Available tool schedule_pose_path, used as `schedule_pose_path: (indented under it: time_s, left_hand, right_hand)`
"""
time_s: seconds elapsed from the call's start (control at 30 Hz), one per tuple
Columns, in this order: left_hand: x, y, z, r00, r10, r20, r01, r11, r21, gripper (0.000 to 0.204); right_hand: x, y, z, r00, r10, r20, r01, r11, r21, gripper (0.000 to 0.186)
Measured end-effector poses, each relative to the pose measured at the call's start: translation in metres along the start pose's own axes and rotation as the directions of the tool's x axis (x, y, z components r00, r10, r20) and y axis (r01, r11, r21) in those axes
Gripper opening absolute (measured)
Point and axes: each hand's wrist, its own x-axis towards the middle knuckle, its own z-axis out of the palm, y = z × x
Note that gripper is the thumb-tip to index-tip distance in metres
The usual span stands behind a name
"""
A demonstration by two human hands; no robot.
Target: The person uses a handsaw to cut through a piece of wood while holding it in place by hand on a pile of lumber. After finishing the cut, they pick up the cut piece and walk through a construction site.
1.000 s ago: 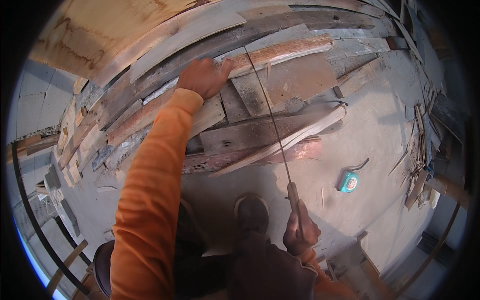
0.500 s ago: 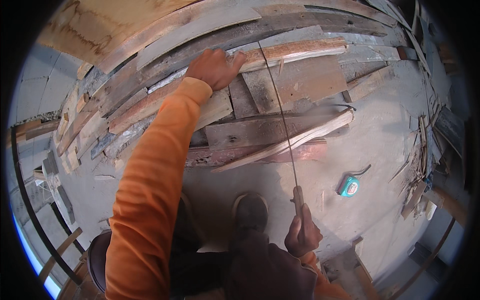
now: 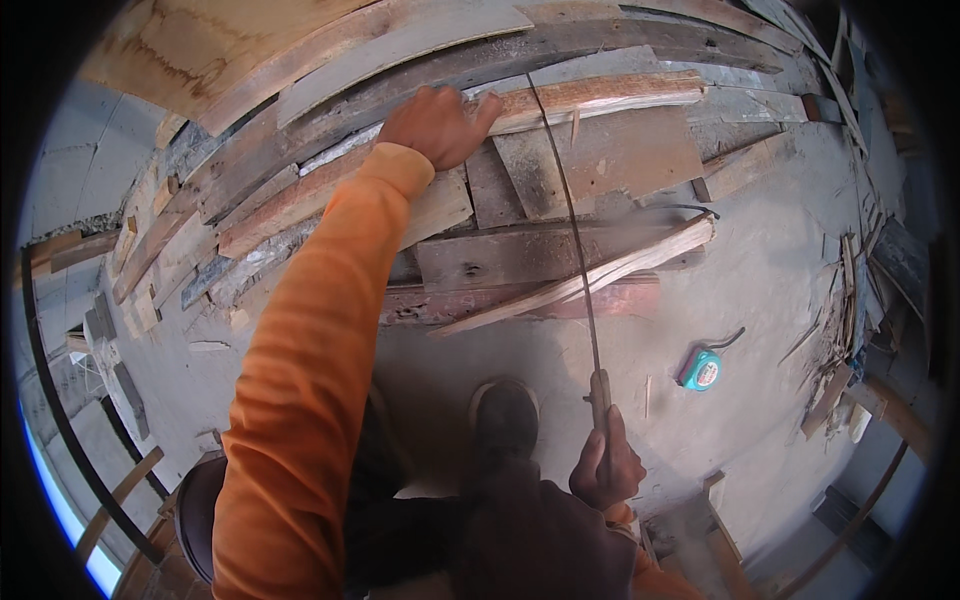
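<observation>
My left hand (image 3: 440, 127) is closed over a long rough wooden plank (image 3: 620, 95), pressing on it left of the blade. In my right hand (image 3: 608, 470) is the wooden handle of what looks like a handsaw (image 3: 568, 190). Its long thin dark blade appears edge-on and reaches away from me, its far part crossing the plank. Whether the teeth bite into the wood cannot be made out. Beneath the blade's middle lies a split, pale strip of wood (image 3: 600, 275), slanting over other boards.
A teal tape measure (image 3: 700, 370) lies on the concrete floor (image 3: 760, 300) at right. Several weathered boards (image 3: 510, 258) are stacked ahead, below a large stained panel (image 3: 200, 50). Wood scraps (image 3: 850, 330) pile up at far right. My shoe (image 3: 505, 420) stands before the boards.
The whole view has shifted slightly, with the boards appearing a little further right. Both hands keep their holds, and the blade still crosses the plank.
</observation>
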Motion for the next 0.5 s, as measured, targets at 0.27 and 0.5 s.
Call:
schedule_pose_path:
  time_s: [0.27,0.5]
  left_hand:
    - [0.000,-0.007,0.012,0.999,-0.026,-0.034,0.027,0.999,0.040,0.081]
    - [-0.006,-0.003,0.003,1.000,-0.027,0.004,0.026,0.999,0.046,0.076]
  right_hand:
    - [0.138,-0.013,0.077,0.993,-0.079,-0.087,0.087,0.992,0.094,0.033]
    - [0.036,-0.013,0.015,0.999,-0.023,0.024,0.025,0.996,-0.088,0.032]
